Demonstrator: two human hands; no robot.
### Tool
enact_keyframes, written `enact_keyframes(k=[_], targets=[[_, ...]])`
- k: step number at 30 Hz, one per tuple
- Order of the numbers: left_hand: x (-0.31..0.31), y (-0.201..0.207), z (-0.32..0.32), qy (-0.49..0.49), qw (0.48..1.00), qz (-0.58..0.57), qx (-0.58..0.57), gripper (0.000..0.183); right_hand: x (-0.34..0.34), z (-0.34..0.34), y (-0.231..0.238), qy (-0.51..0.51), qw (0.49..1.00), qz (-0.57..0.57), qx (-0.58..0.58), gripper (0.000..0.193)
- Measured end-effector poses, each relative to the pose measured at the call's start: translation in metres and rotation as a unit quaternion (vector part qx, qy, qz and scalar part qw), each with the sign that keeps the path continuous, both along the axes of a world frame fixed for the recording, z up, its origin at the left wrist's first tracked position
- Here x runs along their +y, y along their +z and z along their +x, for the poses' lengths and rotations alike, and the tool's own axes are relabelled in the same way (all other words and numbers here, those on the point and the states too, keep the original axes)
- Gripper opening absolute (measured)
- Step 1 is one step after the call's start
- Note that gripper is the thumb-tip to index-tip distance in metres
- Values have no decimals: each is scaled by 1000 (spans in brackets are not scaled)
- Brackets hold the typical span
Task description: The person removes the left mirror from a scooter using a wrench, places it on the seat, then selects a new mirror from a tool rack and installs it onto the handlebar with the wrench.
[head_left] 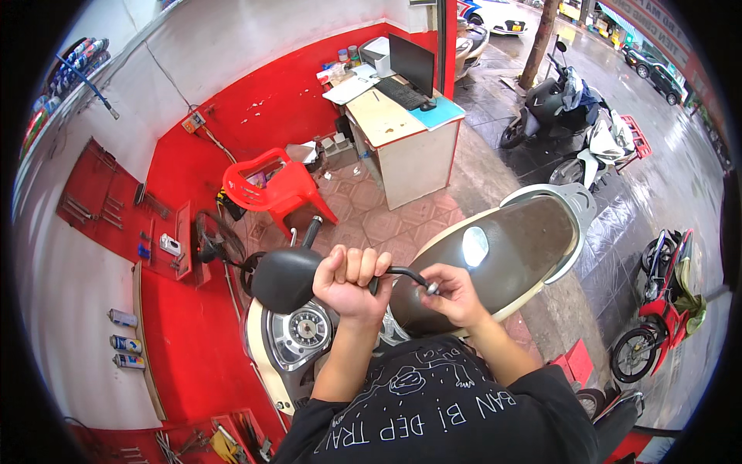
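Observation:
A black scooter mirror [286,279] is held up above a cream scooter, the back of its round housing showing. My left hand [353,282] is closed in a fist around its stem, close to the housing. The bent black stem [404,271] runs from that fist to my right hand [456,295]. There, my right fingers pinch a small silvery piece [432,288] at the stem's end; whether it is a nut or the thread itself I cannot tell. Below lie the scooter's round speedometer [308,329] and brown seat [525,240], with a bright reflection on the seat.
A red plastic chair [278,189] stands beyond the handlebar grip [312,230]. Farther off is a desk [386,124] with a monitor [411,65]. Tools hang on a red wall board [97,185], above spray cans [126,342]. Parked motorbikes [653,309] stand on the right.

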State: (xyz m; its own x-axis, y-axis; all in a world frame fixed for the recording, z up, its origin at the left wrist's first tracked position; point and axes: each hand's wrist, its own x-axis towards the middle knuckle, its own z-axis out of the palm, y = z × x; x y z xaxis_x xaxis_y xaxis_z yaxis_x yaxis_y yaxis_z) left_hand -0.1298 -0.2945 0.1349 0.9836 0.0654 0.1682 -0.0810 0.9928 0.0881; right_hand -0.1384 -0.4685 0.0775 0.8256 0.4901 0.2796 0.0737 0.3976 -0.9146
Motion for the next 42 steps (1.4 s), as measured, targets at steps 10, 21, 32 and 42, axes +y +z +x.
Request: enact_keyframes(k=[10,21,32,42], targets=[[-11,7,-13,271,637,683,-232,28,33,5,-2,-7,996,-27,81,39],[7,2,2,-17,999,42,11,38,-1,-2,18,-31,987,-119,-100,13],[-21,0,1,306,788,442,-299,31,28,-6,-2,-20,972,110,207,39],[11,7,6,-132,957,241,-94,37,-15,6,36,76,926,-304,-210,18]])
